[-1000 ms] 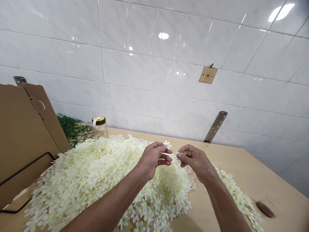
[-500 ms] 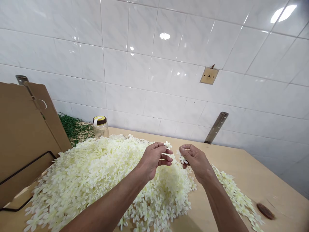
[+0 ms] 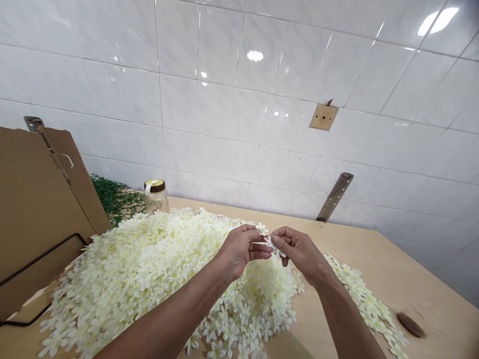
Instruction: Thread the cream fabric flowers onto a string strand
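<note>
My left hand (image 3: 243, 247) pinches a small white artificial flower (image 3: 262, 229) between thumb and forefinger, its other fingers loosely curled. Close against it, my right hand (image 3: 297, 249) is closed on more white flowers (image 3: 276, 248), whose petals show below the thumb; how many it holds I cannot tell. The fingertips of both hands nearly meet above a large heap of loose cream-white flowers (image 3: 149, 264). To the right of my right forearm lies a narrower band of the same flowers (image 3: 361, 294).
A jar with a brown and yellow lid (image 3: 155, 194) stands behind the heap. Green netting-like strands (image 3: 116, 199) lie at the back left, beside an upright cardboard piece (image 3: 37, 209) and a black wire frame (image 3: 37, 259). A dark brown oval object (image 3: 410, 325) rests at right.
My right hand has moved left and a little down, bringing its flowers up to my left hand. My left hand has shifted slightly right and down, still pinching its flower.
</note>
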A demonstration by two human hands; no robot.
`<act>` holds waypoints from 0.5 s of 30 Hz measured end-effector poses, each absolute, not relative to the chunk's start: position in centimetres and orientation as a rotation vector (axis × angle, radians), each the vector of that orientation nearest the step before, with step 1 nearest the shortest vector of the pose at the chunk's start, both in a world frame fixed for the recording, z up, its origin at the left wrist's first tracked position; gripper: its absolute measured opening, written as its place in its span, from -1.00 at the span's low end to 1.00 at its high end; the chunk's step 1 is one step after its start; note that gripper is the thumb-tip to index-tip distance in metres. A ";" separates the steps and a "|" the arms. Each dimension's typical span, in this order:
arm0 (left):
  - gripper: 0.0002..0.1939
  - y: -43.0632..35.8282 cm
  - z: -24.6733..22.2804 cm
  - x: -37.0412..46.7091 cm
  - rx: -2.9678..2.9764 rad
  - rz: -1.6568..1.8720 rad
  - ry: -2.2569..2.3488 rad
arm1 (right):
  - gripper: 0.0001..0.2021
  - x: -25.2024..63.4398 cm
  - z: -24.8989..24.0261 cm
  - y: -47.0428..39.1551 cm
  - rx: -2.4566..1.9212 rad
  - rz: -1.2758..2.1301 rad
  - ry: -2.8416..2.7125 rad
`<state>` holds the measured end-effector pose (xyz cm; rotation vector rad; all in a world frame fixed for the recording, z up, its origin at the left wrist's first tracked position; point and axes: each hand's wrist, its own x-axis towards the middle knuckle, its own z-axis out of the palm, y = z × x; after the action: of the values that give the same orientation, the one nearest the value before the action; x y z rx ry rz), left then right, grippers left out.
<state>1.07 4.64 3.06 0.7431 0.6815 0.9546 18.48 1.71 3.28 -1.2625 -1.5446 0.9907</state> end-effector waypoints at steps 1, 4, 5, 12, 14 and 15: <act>-0.93 4.7 3.0 1.1 0.741 0.957 0.679 | -0.62 18.5 3.2 1.8 -1.274 0.989 -1.544; -0.93 4.8 2.8 1.1 0.743 0.964 0.675 | -0.62 18.6 2.9 1.9 -1.323 0.949 -1.540; -0.93 4.9 2.7 1.2 0.746 0.966 0.673 | -0.62 18.7 2.8 1.9 -1.346 0.927 -1.537; -0.94 5.1 2.3 1.2 0.722 1.002 0.685 | -0.63 18.8 2.8 2.1 -1.485 0.828 -1.519; -0.93 5.2 2.5 1.1 0.711 1.014 0.692 | -0.63 18.8 2.8 2.2 -1.474 0.851 -1.486; -0.93 5.2 2.5 1.1 0.707 1.024 0.695 | -0.63 18.9 2.8 2.3 -1.465 0.866 -1.464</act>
<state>1.08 5.18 2.52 0.7072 0.6952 1.0241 18.88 2.26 2.77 -1.4651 -1.4639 0.8659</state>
